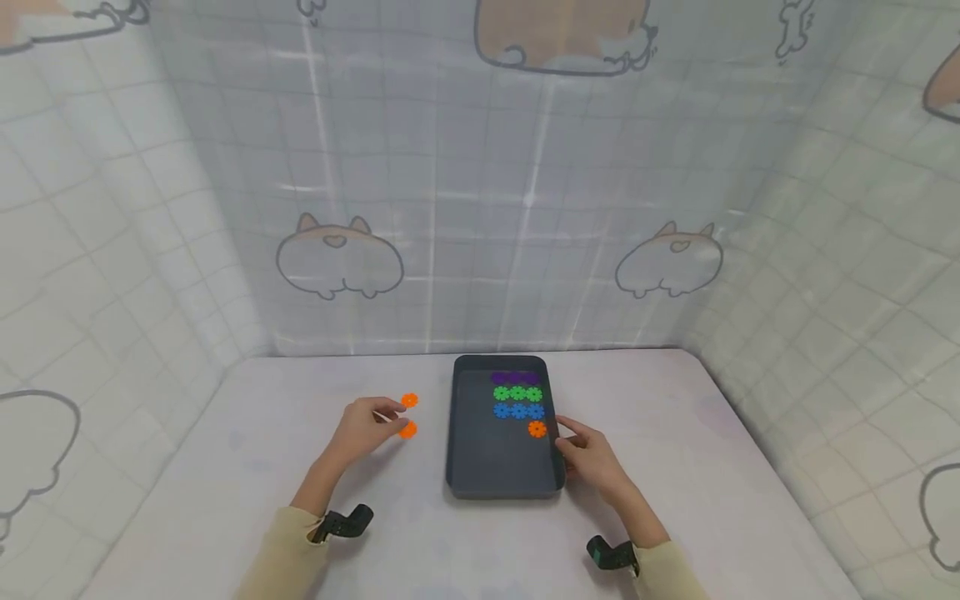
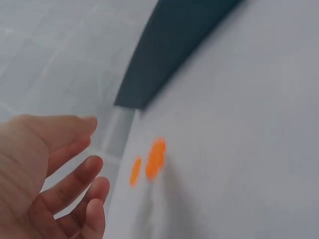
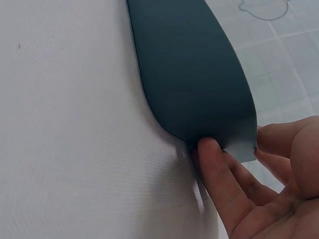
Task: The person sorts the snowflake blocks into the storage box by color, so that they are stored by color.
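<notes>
A dark grey tray [image 1: 480, 467] holds rows of flower-shaped plastic discs along its right side. Purple discs [image 1: 515, 378] lie at the far end, then green discs [image 1: 517, 393], blue discs [image 1: 519, 412] and a single orange disc [image 1: 537, 429]. Left of the tray, more orange discs [image 1: 409, 400] are on the table, blurred in the left wrist view. My left hand [image 1: 365, 427] is beside them, fingers loosely bent, with a gap to the discs in its wrist view. My right hand [image 3: 259, 184] holds the tray's right wall, thumb at the rim and fingers lower down.
The white table [image 1: 225, 467] extends on both sides of the tray. Behind it and at both sides hang tiled-pattern curtains [image 1: 480, 250] with cartoon dog drawings. A dark wrist camera [image 1: 347, 522] is strapped near the left sleeve, another [image 1: 609, 553] near the right.
</notes>
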{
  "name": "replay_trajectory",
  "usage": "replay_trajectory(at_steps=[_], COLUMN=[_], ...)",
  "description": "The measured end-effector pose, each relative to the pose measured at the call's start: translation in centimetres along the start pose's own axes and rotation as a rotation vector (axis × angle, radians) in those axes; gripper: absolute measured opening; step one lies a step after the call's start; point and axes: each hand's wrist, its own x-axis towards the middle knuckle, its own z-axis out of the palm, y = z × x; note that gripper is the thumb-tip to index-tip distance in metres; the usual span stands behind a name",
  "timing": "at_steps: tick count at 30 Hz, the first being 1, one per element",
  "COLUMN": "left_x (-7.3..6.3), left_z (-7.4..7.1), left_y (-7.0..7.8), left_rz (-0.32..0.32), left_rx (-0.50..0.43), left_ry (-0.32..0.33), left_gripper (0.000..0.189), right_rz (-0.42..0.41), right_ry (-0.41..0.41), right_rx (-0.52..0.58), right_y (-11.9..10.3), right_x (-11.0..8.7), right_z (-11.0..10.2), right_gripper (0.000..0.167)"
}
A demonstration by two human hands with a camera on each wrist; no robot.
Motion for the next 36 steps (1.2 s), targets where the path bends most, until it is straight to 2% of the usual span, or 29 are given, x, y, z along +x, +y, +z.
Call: replay_trajectory(at_steps=[7,10,16,20,23,27,29,34,36], left_x=[0.2,0.5,1.2,1.6,1.8,1.6,1.4,0.8,0.5], left_z=[-0.7,-0.6,-0.5,-0.3,0.0,0.4,0.6,1.0,1.3], left_y=[-2.0,-2.5,-2.7,-2.5,-2.3,-2.3,-2.3,-1.9,-1.6], left_rz=[-0.035,-0.025,-0.036,-0.055,-0.059,-0.088,-0.073,-0.015,-0.031], left_rx=[0.002,0.005,0.037,0.11,0.163,0.202,0.192,0.048,-0.024], left_ry=[-0.049,-0.072,-0.137,-0.206,-0.23,-0.207,-0.173,-0.089,-0.073], left_gripper=[0.023,0.024,0.032,0.041,0.04,0.029,0.025,0.018,0.017], right_rz=[-0.006,-0.016,-0.019,-0.017,-0.016,-0.01,-0.013,-0.007,-0.004], right_ry=[0.005,0.005,0.001,-0.003,-0.001,-0.009,-0.013,-0.004,-0.004], right_rx=[-0.002,-0.003,0.001,0.01,0.015,0.031,0.03,0.028,0.033], right_y=[0.1,-0.1,-0.3,-0.4,-0.3,-0.1,0.0,0.1,0.1], right_x=[0.1,0.2,0.2,0.0,-0.1,-0.2,-0.2,-0.2,-0.2], right_z=[-0.1,-0.1,0.0,0.0,-0.1,-0.1,-0.1,-0.1,-0.1], right_gripper=[0.046,0.046,0.045,0.045,0.045,0.045,0.045,0.045,0.045])
